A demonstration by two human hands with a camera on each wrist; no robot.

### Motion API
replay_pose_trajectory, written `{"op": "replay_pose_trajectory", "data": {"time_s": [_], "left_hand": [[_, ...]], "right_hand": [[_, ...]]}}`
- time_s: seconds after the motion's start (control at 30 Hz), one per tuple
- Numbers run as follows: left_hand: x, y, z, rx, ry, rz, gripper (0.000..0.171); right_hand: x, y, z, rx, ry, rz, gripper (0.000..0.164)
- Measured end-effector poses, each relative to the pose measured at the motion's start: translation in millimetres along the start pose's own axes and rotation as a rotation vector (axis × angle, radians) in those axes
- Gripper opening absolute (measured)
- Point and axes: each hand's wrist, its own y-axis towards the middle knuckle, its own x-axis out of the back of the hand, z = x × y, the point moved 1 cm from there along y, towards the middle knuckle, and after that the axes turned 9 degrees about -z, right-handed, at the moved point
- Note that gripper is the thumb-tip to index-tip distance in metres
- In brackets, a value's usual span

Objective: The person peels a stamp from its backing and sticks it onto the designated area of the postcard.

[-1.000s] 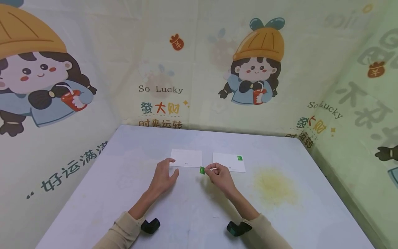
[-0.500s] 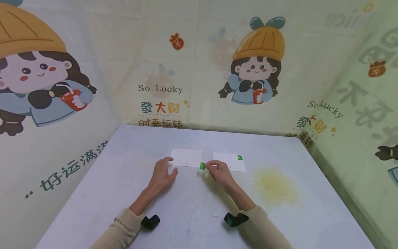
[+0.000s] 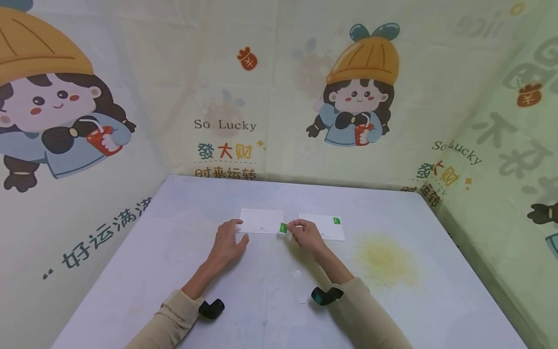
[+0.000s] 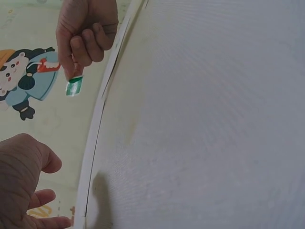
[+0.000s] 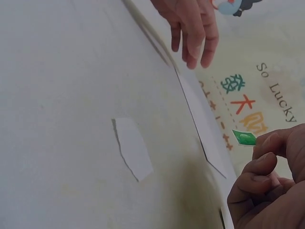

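Note:
Two white envelopes lie side by side on the table: a left envelope [image 3: 261, 220] and a right envelope [image 3: 316, 223], which bears a green stamp [image 3: 336, 220] at its upper right corner. Between thumb and forefinger my right hand [image 3: 307, 235] pinches a second small green stamp [image 5: 244, 138] by its edge. In the head view this stamp overlaps the left envelope's lower right corner; the right wrist view shows it raised above the table. My left hand [image 3: 227, 243] is at the left envelope's left edge, fingers relaxed and thumb spread.
A small pale paper scrap [image 5: 133, 150] lies on the white table [image 3: 196, 291] below my right hand. Patterned cloth [image 3: 279, 97] hangs behind and on both sides of the table. A yellowish stain [image 3: 385, 261] marks the tabletop at the right.
My right hand has moved forward with the stamp, from in front of the left envelope to over its lower right corner. A pale scrap now shows on the table. The left hand stays nearly still.

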Motion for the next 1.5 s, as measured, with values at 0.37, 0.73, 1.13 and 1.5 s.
{"op": "replay_pose_trajectory", "data": {"time_s": [0.37, 0.73, 1.13, 1.5], "left_hand": [[-1.6, 5.4, -0.7, 0.012, 0.032, 0.003, 0.043], [-3.1, 11.1, 6.2, 0.000, 0.076, 0.011, 0.044], [-2.8, 13.6, 11.6, -0.016, 0.094, 0.043, 0.049], [-1.8, 18.6, 11.3, 0.021, 0.124, 0.109, 0.053]], "right_hand": [[1, 13, 2, -0.017, 0.014, 0.002, 0.024], [-1, 26, 8, -0.041, 0.008, -0.004, 0.026], [-7, 35, 6, -0.087, -0.008, -0.025, 0.025], [-11, 42, 6, -0.081, -0.062, -0.048, 0.027]]}}
